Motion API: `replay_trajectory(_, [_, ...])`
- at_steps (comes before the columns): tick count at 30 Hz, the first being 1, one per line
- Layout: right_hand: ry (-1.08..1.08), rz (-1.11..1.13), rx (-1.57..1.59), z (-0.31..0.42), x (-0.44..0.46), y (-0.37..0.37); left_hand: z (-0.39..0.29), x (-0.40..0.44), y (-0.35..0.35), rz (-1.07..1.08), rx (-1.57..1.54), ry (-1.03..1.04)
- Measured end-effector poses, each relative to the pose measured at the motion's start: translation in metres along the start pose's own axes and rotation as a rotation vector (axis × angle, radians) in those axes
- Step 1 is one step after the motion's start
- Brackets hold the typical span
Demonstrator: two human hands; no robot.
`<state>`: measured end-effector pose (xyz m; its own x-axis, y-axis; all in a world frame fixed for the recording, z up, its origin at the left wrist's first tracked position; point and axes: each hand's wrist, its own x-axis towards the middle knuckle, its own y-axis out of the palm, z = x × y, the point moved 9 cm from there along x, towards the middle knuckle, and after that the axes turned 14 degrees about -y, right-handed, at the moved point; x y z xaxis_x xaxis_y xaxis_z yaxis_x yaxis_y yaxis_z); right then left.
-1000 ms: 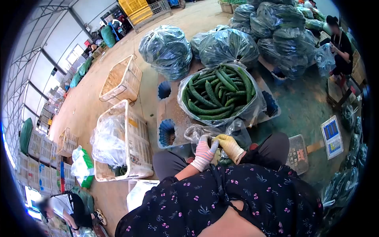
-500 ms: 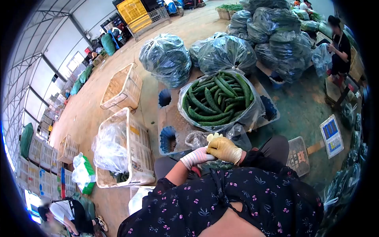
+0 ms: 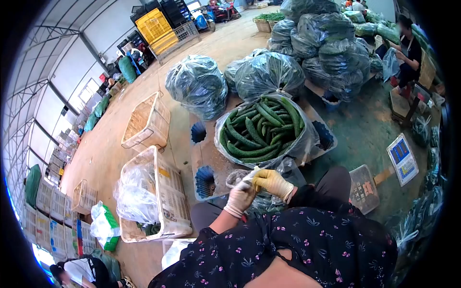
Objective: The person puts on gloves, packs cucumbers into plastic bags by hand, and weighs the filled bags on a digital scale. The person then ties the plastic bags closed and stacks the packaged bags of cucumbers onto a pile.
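Note:
My left hand (image 3: 241, 198), in a pale glove, is closed just in front of the open bag. My right hand (image 3: 273, 184), in a yellowish glove, meets it from the right with its fingers pinched together. A small whitish piece (image 3: 251, 176) sticks up between the two hands; it may be glove fabric, but I cannot make it out. Beyond them, long green cucumbers (image 3: 259, 129) fill an open clear plastic bag (image 3: 309, 141) on a low pallet (image 3: 211, 165). Loose clear plastic (image 3: 288, 168) lies between the bag and my lap.
Tied bags (image 3: 197, 86) stand behind the open one, with stacked bags (image 3: 336, 57) at the back right. A crate (image 3: 170, 201) holding plastic and another crate (image 3: 149, 120) are on the left. A blue-and-white board (image 3: 403, 159) lies right. Other people sit at upper right and lower left.
My left hand has turned and its fingers have risen beside the right fingers. The whitish piece now points up between both hands. The view has tilted, so the surroundings sit lower in the picture.

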<state>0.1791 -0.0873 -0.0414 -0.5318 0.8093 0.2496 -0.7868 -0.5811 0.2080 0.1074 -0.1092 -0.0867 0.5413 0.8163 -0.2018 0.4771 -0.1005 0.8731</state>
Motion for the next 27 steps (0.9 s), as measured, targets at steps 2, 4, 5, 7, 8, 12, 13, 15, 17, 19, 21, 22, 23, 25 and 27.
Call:
replay_trajectory(2, [-0.622, 0.194, -0.73, 0.045, -0.002, 0.023, 0.018, 0.001, -0.016, -0.145, 0.09, -0.052])
replay_trajectory(4, [-0.307, 0.353, -0.816, 0.053, -0.005, 0.044, 0.025, -0.004, -0.035, -0.205, 0.135, -0.096])
replay_trajectory(5, [-0.343, 0.416, -0.809, 0.036, -0.007, 0.05, 0.028, -0.006, -0.05, -0.268, 0.179, -0.138])
replay_trajectory(7, [-0.312, 0.509, -0.889, 0.033, -0.013, 0.059, 0.027, -0.001, -0.075, -0.36, 0.249, -0.197])
replay_trajectory(8, [-0.266, 0.589, -0.968, 0.04, -0.017, 0.066, 0.025, 0.002, -0.082, -0.389, 0.273, -0.216])
replay_trajectory(12, [-0.211, 0.432, -0.964, 0.038, -0.012, 0.058, 0.009, 0.006, 0.04, 0.166, 0.56, -0.31])
replay_trajectory(13, [-0.198, 0.43, -0.813, 0.029, -0.007, 0.059, -0.003, 0.01, 0.045, 0.05, 0.485, -0.307])
replay_trajectory(15, [-0.162, 0.455, -0.661, 0.032, 0.001, 0.064, -0.015, 0.013, 0.038, -0.181, 0.334, -0.299])
replay_trajectory(17, [-0.172, 0.456, -0.649, 0.039, 0.012, 0.068, -0.005, 0.051, -0.016, 0.095, -0.225, -0.556])
replay_trajectory(19, [-0.204, 0.428, -0.622, 0.049, 0.026, 0.071, -0.035, 0.046, 0.032, 0.122, -0.195, -0.377])
replay_trajectory(21, [-0.166, 0.422, -0.643, 0.062, 0.038, 0.07, -0.064, 0.058, 0.048, 0.046, 0.322, -0.224])
replay_trajectory(22, [-0.092, 0.412, -0.565, 0.06, 0.04, 0.069, -0.078, 0.046, 0.047, -0.029, 0.22, -0.004])
replay_trajectory(23, [-0.181, 0.437, -0.701, 0.061, 0.045, 0.07, -0.081, 0.048, 0.034, -0.049, 0.317, 0.012])
replay_trajectory(25, [-0.223, 0.433, -0.744, 0.062, 0.046, 0.072, -0.086, 0.054, 0.014, -0.07, 0.414, 0.03])
replay_trajectory(27, [-0.26, 0.43, -0.784, 0.062, 0.041, 0.075, -0.088, 0.053, -0.002, -0.224, 0.267, 0.083])
